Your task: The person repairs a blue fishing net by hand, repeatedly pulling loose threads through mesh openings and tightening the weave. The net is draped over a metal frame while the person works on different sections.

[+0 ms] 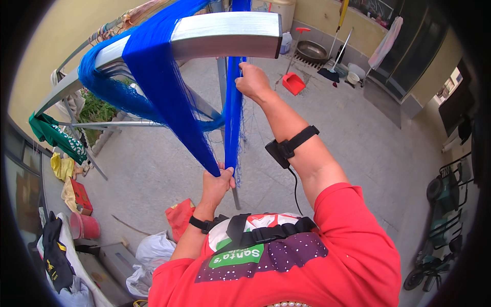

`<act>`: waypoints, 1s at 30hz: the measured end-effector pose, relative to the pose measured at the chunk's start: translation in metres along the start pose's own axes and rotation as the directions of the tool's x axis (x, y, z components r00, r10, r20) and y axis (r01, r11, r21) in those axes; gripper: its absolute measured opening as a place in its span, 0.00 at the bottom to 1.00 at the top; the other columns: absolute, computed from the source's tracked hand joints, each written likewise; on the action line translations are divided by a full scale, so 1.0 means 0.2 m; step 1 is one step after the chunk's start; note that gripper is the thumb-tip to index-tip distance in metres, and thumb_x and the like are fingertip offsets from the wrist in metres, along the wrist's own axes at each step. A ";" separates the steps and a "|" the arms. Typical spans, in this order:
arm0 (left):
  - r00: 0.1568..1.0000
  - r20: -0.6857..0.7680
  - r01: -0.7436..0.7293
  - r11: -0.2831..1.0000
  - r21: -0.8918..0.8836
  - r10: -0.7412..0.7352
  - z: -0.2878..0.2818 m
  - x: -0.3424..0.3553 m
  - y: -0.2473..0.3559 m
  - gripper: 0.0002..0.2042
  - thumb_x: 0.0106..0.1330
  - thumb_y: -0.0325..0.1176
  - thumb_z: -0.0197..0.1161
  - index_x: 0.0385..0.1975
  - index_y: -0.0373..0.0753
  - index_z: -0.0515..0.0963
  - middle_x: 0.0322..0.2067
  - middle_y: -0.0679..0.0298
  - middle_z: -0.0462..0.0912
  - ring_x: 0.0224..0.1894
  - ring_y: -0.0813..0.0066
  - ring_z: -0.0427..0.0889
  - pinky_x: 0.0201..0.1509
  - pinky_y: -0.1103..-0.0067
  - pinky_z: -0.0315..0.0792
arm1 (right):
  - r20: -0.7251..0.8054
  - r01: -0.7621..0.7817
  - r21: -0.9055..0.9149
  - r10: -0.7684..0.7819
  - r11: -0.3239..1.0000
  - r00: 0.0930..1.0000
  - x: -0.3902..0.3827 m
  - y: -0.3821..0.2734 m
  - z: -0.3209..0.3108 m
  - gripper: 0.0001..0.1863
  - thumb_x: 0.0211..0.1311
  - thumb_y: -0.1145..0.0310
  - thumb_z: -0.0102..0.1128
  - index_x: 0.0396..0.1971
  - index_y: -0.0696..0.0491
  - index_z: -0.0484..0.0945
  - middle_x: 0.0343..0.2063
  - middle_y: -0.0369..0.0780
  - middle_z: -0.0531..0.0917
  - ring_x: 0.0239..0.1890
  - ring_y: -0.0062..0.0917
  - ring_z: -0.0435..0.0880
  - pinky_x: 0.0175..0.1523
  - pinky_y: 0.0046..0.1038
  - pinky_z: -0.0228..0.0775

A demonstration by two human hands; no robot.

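Observation:
A blue net of fine thread (158, 77) hangs draped over a thick silver metal bar (225, 35) overhead. My left hand (217, 181) is closed around the gathered lower end of the net, just above my chest. My right hand (252, 82) is raised higher and grips a narrow vertical strand of the same net right below the bar. A black strap with a small device (286, 148) sits on my right forearm, and a black band circles my left wrist. I wear a red shirt.
A thin metal pole frame (112, 124) stands behind the net. On the concrete yard lie a red dustpan (293, 83), a metal basin (312, 50), a broom, a red bucket (84, 226) and white bags (153, 250). Scooters are parked at the right (440, 225).

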State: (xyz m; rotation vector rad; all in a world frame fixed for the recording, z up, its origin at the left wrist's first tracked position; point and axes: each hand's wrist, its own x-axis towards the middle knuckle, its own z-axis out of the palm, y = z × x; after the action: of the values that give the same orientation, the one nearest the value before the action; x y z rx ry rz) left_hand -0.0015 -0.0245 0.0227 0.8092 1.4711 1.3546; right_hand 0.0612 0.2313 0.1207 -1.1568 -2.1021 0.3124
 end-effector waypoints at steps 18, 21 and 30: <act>0.998 -0.065 -0.012 0.994 -0.105 0.005 -0.02 0.03 -0.03 0.08 0.66 0.29 0.50 0.24 0.35 0.69 0.11 0.58 0.74 0.07 0.84 0.59 0.11 0.84 0.51 | 0.195 -0.354 0.831 0.372 0.429 0.907 -0.10 0.12 -0.16 0.06 0.58 0.70 0.58 0.25 0.56 0.76 0.18 0.34 0.77 0.17 0.18 0.73 0.23 0.21 0.69; 0.998 -0.056 -0.004 0.996 -0.092 -0.001 -0.02 0.03 -0.03 0.09 0.66 0.30 0.50 0.24 0.35 0.70 0.11 0.59 0.74 0.08 0.83 0.61 0.13 0.84 0.53 | 0.226 -0.358 0.877 0.382 0.321 0.896 -0.15 0.12 -0.21 0.05 0.61 0.71 0.55 0.27 0.56 0.74 0.21 0.36 0.77 0.18 0.19 0.74 0.25 0.23 0.73; 0.999 -0.028 0.016 0.998 -0.063 -0.018 -0.03 0.04 -0.03 0.09 0.66 0.31 0.51 0.25 0.34 0.73 0.11 0.62 0.75 0.10 0.83 0.65 0.15 0.84 0.58 | 0.193 -0.256 0.964 0.462 0.078 0.865 -0.26 0.18 -0.35 0.06 0.63 0.71 0.52 0.32 0.58 0.72 0.21 0.38 0.76 0.18 0.20 0.75 0.27 0.29 0.77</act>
State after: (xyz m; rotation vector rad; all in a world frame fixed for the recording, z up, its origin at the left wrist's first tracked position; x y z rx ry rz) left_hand -0.0092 -0.0206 0.0154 0.7378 1.4472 1.3980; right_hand 0.1501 0.2008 0.1278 -0.7316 -0.8834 1.5281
